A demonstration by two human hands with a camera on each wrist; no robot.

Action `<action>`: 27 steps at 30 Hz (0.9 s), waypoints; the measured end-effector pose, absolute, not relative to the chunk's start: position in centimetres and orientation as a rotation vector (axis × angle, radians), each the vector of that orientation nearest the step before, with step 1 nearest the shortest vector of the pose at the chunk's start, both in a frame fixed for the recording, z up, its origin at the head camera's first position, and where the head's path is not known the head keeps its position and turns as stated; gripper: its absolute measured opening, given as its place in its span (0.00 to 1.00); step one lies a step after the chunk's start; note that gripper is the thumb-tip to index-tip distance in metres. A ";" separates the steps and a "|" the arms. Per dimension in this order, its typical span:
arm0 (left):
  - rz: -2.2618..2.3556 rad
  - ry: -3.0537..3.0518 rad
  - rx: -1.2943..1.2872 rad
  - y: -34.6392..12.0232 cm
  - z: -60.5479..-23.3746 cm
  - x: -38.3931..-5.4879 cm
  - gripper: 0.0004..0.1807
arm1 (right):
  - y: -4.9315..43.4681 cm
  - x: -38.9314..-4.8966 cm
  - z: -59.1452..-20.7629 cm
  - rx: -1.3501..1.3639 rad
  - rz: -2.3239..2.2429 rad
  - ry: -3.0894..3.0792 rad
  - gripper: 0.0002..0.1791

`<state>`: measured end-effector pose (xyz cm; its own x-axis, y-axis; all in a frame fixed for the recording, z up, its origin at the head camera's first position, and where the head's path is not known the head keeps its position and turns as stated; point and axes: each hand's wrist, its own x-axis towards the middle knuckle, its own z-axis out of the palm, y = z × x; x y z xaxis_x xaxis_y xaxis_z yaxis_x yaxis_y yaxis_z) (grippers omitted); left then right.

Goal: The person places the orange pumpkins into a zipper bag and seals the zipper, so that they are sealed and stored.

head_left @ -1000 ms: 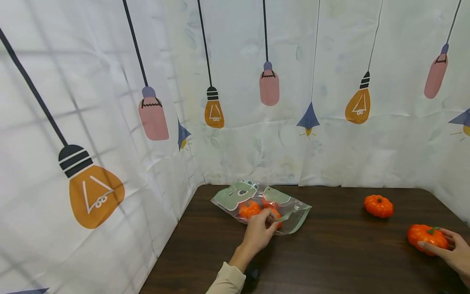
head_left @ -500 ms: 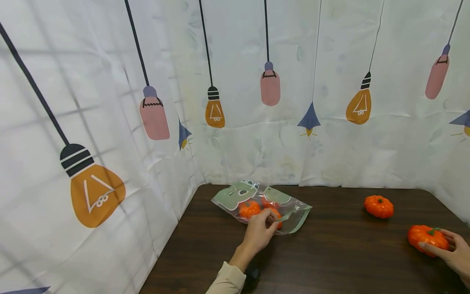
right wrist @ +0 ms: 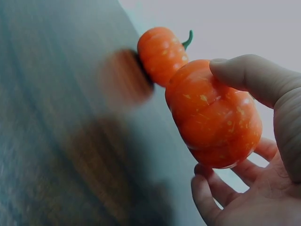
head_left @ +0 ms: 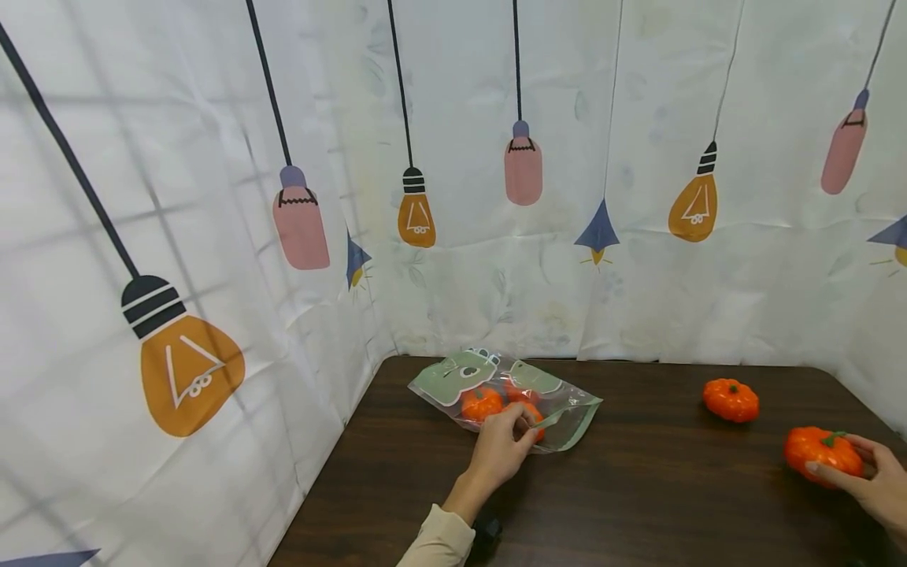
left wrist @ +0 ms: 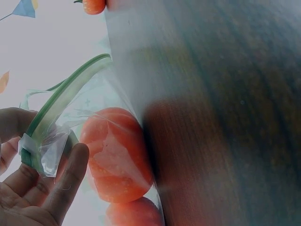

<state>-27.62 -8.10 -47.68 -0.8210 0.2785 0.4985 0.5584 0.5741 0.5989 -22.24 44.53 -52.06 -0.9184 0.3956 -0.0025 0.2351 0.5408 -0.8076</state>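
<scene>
My left hand [head_left: 497,450] pinches the green-edged opening of a clear zip bag [head_left: 577,429] with a green cartoon animal printed on it. Inside the bag lie several small orange pumpkins [head_left: 481,404]; one shows large through the plastic as a bagged pumpkin [left wrist: 115,155] in the left wrist view. Over at the right edge, my right hand [head_left: 875,482] grips another orange pumpkin [right wrist: 214,115] with a green stem, thumb on one side and fingers on the other. In the right wrist view its underside hangs over the table surface.
A loose orange pumpkin [head_left: 731,398] sits on the dark wooden table [head_left: 638,496] toward the back right. White curtains [head_left: 453,299] printed with hanging lamps enclose the table behind and to the left. A small black object [head_left: 486,535] lies beside the left sleeve.
My right hand has risen slightly with its pumpkin over the last half second. The left hand and the bag stay in place.
</scene>
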 end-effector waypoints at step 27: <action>-1.110 -2.463 -0.663 -8.0 -47.6 -27.6 0.06 | 39.7 -23.4 -44.3 -0.210 1.190 -2.597 0.57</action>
<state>-27.56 -8.00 -47.60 -0.8259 0.2677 0.4962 0.5491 0.5816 0.6001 -23.44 39.66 -44.32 -0.9512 0.2441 0.1890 0.0162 0.6510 -0.7589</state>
